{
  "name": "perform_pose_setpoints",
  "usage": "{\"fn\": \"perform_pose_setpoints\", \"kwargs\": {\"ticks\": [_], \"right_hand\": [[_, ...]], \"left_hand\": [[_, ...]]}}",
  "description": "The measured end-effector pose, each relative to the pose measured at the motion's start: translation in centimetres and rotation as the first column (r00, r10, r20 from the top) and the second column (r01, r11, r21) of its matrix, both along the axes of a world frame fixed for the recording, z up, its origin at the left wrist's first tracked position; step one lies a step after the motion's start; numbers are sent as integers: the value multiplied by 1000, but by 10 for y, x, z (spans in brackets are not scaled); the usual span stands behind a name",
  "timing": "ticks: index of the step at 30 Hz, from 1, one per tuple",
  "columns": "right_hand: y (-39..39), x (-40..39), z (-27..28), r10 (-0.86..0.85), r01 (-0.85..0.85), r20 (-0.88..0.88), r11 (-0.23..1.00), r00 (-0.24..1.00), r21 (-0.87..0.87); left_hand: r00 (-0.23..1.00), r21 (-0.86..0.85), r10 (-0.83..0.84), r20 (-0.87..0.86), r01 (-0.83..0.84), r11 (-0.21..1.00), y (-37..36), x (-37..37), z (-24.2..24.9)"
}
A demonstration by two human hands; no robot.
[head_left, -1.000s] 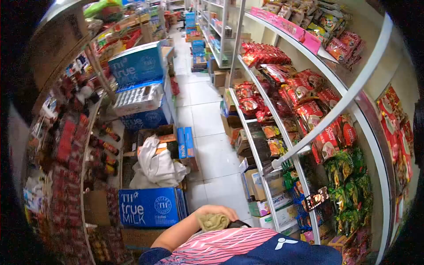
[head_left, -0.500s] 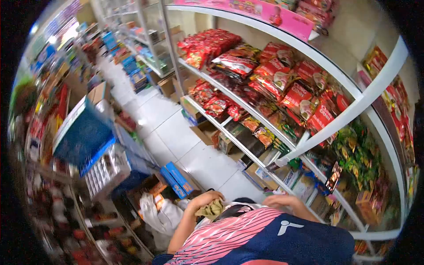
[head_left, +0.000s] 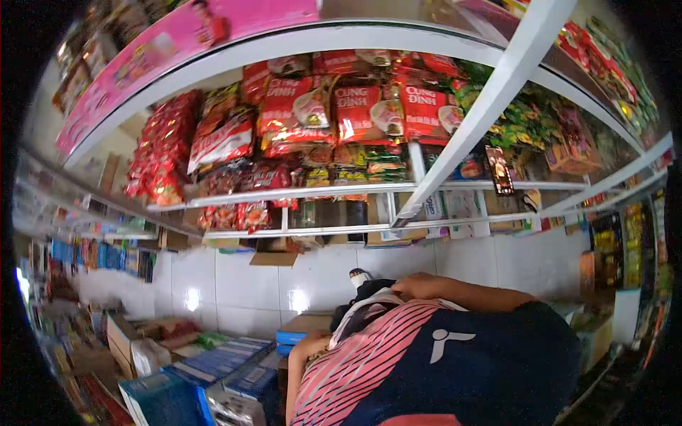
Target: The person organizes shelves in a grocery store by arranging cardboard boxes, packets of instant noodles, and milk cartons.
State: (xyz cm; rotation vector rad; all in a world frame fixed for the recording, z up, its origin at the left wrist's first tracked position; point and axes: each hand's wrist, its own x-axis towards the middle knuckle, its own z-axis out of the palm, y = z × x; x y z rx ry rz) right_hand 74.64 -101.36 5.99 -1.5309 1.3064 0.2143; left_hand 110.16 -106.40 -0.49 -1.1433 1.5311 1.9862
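Note:
My right hand [head_left: 420, 285] is at the front of my pink-striped, navy shirt [head_left: 455, 369], its fingers closed at the pale hem [head_left: 373, 307]. Lower and to the left, my left hand [head_left: 310, 346] rests against the side of the shirt. Its fingers are mostly hidden, and only a small olive-brown patch shows beside it. Beyond the hem, a dark-clothed leg and a foot [head_left: 359, 277] show on the floor.
A white-framed shelf [head_left: 341, 190] crosses ahead, stocked with red noodle packs [head_left: 291, 106] and green packs [head_left: 529, 113]. A phone-like lit panel [head_left: 500, 170] stands at its edge. Blue boxes [head_left: 220, 362] stack at lower left on the tiled floor [head_left: 241, 284].
My view has swung right, so the shelf now lies straight ahead. The crumpled olive cloth at my left hand is now nearly hidden. My right hand sits closer to the shirt's middle.

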Motion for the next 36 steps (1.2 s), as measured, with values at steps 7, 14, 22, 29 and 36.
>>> {"fn": "perform_pose_setpoints", "kwargs": {"ticks": [7,14,22,29,36], "right_hand": [[-30,29,-7,236,-231,90,971,967,-69],[5,86,-9,-482,476,587,861,651,179],[27,189,-30,-796,766,581,478,172,429],[41,157,-60,-954,939,53,279,295,-199],[27,-20,-10,-978,709,194,-83,77,-700]], "left_hand": [[724,-529,-446,-526,132,839,-69,34,-11],[907,48,-160,-389,193,980,-170,73,-3],[682,-122,-577,-449,593,796,-261,51,50],[897,-177,-386,-213,354,919,-299,47,34],[858,-333,292,-421,-446,831,-292,35,54]]}}
